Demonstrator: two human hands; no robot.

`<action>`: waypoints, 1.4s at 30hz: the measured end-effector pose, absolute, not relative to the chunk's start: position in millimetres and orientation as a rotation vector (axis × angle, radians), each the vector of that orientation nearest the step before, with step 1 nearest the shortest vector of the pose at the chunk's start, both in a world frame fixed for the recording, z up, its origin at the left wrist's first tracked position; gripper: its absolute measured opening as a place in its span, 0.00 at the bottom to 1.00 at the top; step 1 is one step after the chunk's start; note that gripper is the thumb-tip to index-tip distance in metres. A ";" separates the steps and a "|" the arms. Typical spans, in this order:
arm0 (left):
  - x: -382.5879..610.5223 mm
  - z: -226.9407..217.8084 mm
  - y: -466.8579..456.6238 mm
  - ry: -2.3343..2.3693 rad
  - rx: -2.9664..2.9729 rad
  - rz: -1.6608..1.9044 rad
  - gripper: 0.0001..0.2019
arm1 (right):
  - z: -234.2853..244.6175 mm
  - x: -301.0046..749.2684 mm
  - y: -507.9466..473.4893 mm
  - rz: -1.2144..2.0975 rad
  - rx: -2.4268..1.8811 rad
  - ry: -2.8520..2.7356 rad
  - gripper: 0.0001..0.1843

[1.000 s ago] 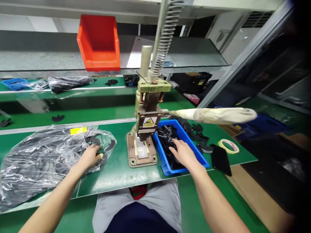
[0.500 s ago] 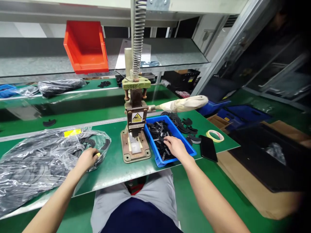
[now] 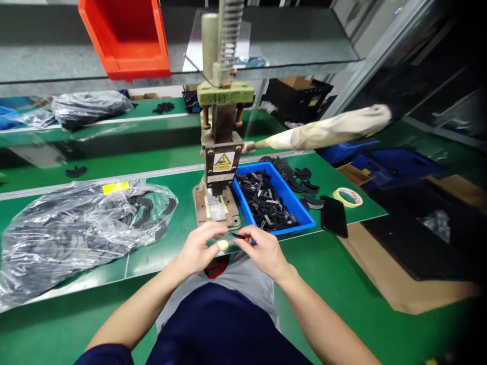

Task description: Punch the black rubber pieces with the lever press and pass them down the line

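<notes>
Just in front of the press base (image 3: 201,213), my two hands are close together. My right hand (image 3: 264,251) pinches a small black plastic part (image 3: 238,235) between thumb and fingertips. Beside it, my left hand (image 3: 200,248) has its thumb and fingers apart, with nothing visible between them; a yellow cover sits on the thumb. The hand press (image 3: 222,162) carries a warning label and has a pale block (image 3: 216,210) in its base. To its right, a blue tray (image 3: 292,230) holds many small black parts.
A clear plastic bag (image 3: 76,243) of dark curved pieces lies at left. Right of the tray are loose curved pieces (image 3: 302,175), a dark flat phone-like object (image 3: 334,217) and a tape roll (image 3: 348,197). The wrapped press lever (image 3: 335,129) sticks out rightward. A red bin (image 3: 140,68) stands above.
My left hand has left the plastic bag and moved right to the press front. My right hand has come out of the blue tray with a small black part. The view has tilted down.
</notes>
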State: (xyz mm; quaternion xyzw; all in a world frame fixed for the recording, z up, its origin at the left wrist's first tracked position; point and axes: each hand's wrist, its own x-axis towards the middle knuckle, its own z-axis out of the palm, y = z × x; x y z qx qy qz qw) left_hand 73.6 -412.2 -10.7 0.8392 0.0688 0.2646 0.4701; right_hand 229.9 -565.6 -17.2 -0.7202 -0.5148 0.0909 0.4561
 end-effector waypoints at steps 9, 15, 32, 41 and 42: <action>68.5 -34.5 -421.9 0.024 2.097 0.818 0.05 | -37.2 212.2 -572.1 0.271 -1.720 -1.207 0.07; 58.3 -43.6 -422.2 0.057 2.155 0.770 0.06 | -56.3 198.7 -575.9 0.275 -1.712 -1.137 0.08; 53.4 -64.5 -409.1 0.095 2.116 0.889 0.05 | -63.2 191.7 -563.1 0.289 -1.680 -1.109 0.09; 102.6 -67.8 -332.1 0.458 2.358 0.951 0.07 | -45.3 209.0 -562.1 0.324 -1.713 -1.199 0.03; 108.5 -70.4 -325.6 0.469 2.392 0.926 0.08 | -44.5 210.1 -563.1 0.326 -1.715 -1.206 0.03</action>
